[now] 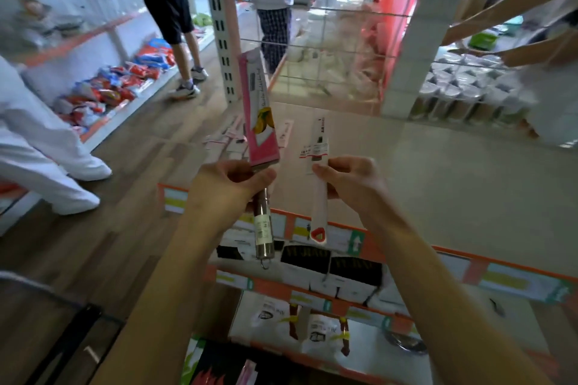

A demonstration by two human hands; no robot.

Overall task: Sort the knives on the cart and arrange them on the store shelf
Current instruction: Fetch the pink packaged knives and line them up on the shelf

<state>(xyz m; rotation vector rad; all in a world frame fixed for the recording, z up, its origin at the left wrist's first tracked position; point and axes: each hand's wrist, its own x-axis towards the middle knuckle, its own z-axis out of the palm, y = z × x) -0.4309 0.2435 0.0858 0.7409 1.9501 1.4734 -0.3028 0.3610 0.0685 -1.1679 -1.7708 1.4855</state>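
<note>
Store shelf [438, 172] | left hand [223, 187] grips pink-sleeved knife [259, 122] (steel handle) | right hand [350, 180] pinches white-handled knife [319, 197]

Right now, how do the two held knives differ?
Pink knife has a pink sleeve and steel handle; white knife has a white sleeve and white handle. Pink knife looks wider and longer than white knife. Left hand grips pink knife, right hand pinches white knife. Both are sleeved, handles toward the person.

Bright daylight, blurred wide-angle edges
</note>
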